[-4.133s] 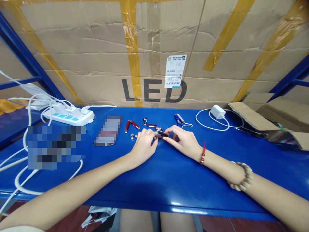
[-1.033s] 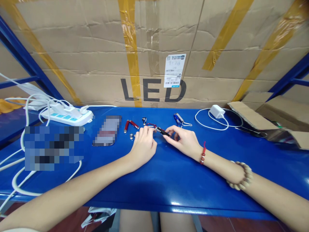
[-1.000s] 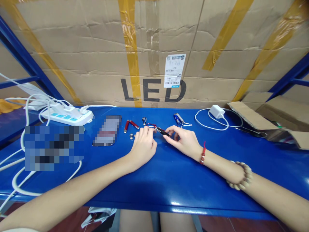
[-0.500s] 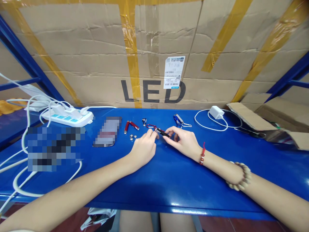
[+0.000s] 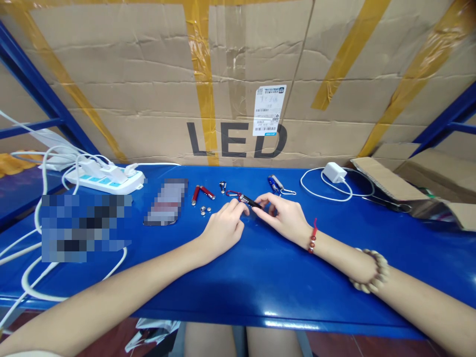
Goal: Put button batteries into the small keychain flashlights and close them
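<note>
Head view showed the fingers of the right hand pinching a slim black tube with a silver end over the glossy blue desk, between both hands; whether the curled left hand gripped anything could not be told. Pinched near one end, the tube might have swivelled loose; a leftward nudge could have scattered the small silver button-like discs.

Most of the top half of the frame was just cardboard, with big black LED lettering and a white label slapped partly over the D. Middle left was a white power strip plus a mess of white cables running down the edge. A white charger sat middle right, its cord looped near an open carton.
</note>
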Demonstrator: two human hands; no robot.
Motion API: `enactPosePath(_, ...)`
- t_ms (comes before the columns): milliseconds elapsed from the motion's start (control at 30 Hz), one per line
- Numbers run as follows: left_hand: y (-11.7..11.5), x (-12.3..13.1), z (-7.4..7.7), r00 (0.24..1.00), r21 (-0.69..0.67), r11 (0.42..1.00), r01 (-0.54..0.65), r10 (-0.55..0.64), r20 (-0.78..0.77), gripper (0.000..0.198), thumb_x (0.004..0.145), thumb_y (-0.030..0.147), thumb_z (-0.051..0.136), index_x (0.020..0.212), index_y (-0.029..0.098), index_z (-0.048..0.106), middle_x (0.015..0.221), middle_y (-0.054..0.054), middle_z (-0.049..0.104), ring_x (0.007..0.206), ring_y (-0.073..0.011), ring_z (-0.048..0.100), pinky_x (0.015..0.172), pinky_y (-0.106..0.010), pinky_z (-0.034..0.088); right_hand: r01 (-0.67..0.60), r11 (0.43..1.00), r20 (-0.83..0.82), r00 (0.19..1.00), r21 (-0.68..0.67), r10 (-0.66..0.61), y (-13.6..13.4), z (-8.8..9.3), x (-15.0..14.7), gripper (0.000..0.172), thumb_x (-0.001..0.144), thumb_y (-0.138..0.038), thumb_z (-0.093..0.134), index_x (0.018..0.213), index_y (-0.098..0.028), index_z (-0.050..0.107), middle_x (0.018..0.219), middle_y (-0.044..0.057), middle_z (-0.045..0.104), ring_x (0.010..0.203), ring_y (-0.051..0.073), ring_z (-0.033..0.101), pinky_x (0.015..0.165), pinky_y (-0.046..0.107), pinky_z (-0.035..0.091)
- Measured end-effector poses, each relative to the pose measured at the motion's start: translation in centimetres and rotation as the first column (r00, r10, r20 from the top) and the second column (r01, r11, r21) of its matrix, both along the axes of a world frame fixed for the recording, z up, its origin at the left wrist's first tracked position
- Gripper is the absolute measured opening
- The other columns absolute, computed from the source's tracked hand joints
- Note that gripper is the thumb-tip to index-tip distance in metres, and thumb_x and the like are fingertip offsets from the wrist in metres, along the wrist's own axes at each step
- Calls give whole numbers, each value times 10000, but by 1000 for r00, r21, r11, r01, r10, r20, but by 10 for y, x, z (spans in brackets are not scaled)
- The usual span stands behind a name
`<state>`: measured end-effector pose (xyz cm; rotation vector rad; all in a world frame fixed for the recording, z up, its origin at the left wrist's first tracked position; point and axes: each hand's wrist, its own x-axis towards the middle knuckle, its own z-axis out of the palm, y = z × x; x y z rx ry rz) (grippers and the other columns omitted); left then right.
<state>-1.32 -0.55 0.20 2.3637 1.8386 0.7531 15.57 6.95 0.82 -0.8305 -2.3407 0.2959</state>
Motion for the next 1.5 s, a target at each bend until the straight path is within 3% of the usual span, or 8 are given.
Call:
enactPosePath(333,-1,3,3,981,70,982,-176,181,-74,189,780,148,416,958,151,481,930,-83,541,887,-239,477,793,-398,446,-3,1000,-2,1000,-4,3,-1,1,-1,192,821,-378,541,922,-218,576,779,-28,658,525,74,569,527,187,417)
enactPosePath(567,0,1,0,984,53,983,-174,176,-36,237,784,67,350,986,145,446,845,-76,528,801,-221,482,756,-394,442,5,1000,-6,1000,-1,-5,1,-1,-1,188,816,-382,551,918,-226,575,776,-46,650,524,63,568,520,177,409)
enactPosePath(933,5,-3,-7,995,65,997,-42,36,92,254,801,53,341,1031,138,407,914,-86,505,861,-201,505,798,-364,447,-4,1000,-9,1000,8,4,1,-2,0,184,816,-378,553,917,-227,579,768,-45,648,523,64,566,520,177,406)
enactPosePath(1167,0,2,0,961,35,963,-268,270,-63,306,831,209,419,1124,120,408,970,-101,534,919,-263,475,820,-443,407,-3,1000,-19,1000,8,3,0,-1,-1,195,815,-383,550,922,-222,581,765,-42,653,516,63,565,517,177,407)
enactPosePath(1500,2,-1,0,973,-2,973,-230,230,-23,316,858,144,380,1173,134,353,977,-101,553,896,-246,509,770,-399,408,2,1000,-21,1000,15,-2,0,-2,0,198,815,-381,548,925,-220,580,769,-35,657,510,67,567,514,178,408)
